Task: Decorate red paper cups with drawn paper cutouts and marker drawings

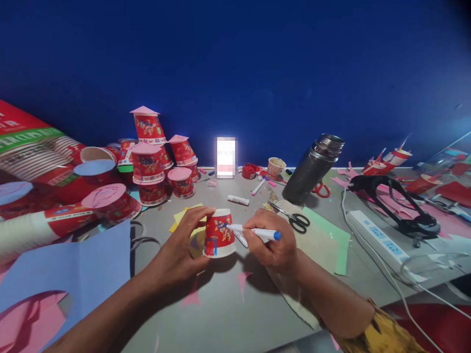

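Note:
My left hand (180, 252) grips a red patterned paper cup (219, 234) that lies on its side just above the grey table (228, 314). My right hand (274, 245) pinches a white marker with a blue cap (257, 231). The marker's tip touches the cup's printed side. Black scissors (294, 219) lie just behind my right hand on pale green paper (331, 240).
A stack of red cups with pink paper lids (154, 166) stands at the back left, with sleeves of cups (37, 162) and blue paper (84, 264) beside it. A dark flask (312, 169), a glue stick (238, 200), a white power strip (379, 238) and cables sit to the right.

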### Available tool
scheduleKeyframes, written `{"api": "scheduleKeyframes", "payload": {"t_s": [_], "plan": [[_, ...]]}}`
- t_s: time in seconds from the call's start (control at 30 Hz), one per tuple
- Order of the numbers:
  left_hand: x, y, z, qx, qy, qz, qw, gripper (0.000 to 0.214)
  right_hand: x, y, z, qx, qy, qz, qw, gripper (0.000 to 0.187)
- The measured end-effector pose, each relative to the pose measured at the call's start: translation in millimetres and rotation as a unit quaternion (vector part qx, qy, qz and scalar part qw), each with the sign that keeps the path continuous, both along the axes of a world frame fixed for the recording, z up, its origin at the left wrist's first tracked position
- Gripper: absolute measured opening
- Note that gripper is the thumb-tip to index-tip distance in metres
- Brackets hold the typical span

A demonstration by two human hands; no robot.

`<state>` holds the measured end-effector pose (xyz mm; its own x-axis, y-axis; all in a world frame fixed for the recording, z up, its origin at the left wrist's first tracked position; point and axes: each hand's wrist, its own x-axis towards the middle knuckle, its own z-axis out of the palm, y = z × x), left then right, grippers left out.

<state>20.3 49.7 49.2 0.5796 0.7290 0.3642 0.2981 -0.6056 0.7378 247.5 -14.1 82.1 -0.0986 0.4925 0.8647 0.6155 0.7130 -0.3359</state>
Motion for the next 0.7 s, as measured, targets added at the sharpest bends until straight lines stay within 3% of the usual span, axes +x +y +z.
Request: {"api": "scheduleKeyframes", "payload": {"t_s": [0.3,0.5,0.7], "plan": [[1.1,0.9,-3.7,0.061,0.011,-0.006,0.998,0.077,-0.6,0.0,-0.3,0.007,0.016,-0.001,1.0,0.01],[1.9,0.3,-5.9,0.069,0.02,-0.025,0.997,0.075,-3.6,2.2,-4.6,0.012,-0.007,0.022,1.0,0.01],[3.4,-1.4,-3.3,0.05,0.003,-0.031,0.998,0.073,-0.5,0.8,-1.7,0.014,-0.022,-0.006,1.0,0.012]]}}
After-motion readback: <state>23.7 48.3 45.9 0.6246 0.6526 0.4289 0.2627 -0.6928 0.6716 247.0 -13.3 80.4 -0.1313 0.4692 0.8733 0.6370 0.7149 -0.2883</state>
